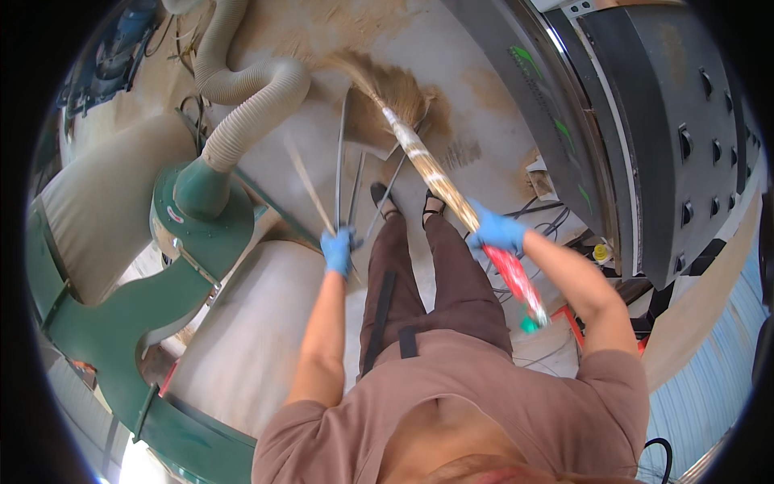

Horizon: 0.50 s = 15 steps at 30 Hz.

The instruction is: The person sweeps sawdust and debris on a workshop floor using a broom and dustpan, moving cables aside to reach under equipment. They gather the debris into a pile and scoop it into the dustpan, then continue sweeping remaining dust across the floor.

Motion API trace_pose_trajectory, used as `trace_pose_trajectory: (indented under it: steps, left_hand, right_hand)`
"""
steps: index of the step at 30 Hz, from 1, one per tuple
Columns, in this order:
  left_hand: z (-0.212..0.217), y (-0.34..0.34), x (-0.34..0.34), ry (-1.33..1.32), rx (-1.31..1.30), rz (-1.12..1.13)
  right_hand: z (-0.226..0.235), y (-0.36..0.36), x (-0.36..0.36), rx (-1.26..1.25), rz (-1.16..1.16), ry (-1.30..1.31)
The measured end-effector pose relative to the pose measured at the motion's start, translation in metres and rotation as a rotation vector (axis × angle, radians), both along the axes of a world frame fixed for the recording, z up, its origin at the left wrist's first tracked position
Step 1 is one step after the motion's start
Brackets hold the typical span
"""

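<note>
My right hand (497, 230), in a blue glove, is closed round the handle of a long broom (439, 179). The handle is wrapped in gold and red, with a green end near my right side. Its straw bristles (359, 74) reach into a heap of brown sawdust (403, 95) on the floor ahead of my feet. My left hand (339, 248), also gloved in blue, grips what looks like a dustpan with long thin metal rods (342, 153); its pan is hard to make out by the sawdust. A blurred thin wooden stick (310, 184) also passes by the left hand.
On the left stands a green dust collector (201, 198) with pale cloth bags (250, 323) and a ribbed hose (262, 101). Dark grey cabinets (685, 141) with handles line the right. Black cables (552, 222) lie on the floor near my right foot. More sawdust (322, 32) is scattered farther off.
</note>
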State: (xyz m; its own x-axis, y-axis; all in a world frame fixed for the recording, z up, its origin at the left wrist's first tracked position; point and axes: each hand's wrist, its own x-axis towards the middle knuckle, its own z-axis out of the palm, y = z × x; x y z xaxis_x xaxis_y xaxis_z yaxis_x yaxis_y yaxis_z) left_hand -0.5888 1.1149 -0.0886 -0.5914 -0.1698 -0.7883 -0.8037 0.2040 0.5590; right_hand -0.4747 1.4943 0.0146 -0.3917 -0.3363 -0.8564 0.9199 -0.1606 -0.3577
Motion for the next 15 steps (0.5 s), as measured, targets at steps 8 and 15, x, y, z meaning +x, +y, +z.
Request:
trace_pose_trajectory:
  steps: [8,15]
  left_hand:
    - [-0.031,-0.099,-0.006,-0.036,-0.093,0.103]
    - [0.002,-0.083,-0.054,-0.036,0.119,0.128]
  right_hand:
    - [0.042,-0.064,0.073,0.422,0.105,-0.011]
    - [-0.005,-0.079,0.056,0.708,-0.032,-0.116]
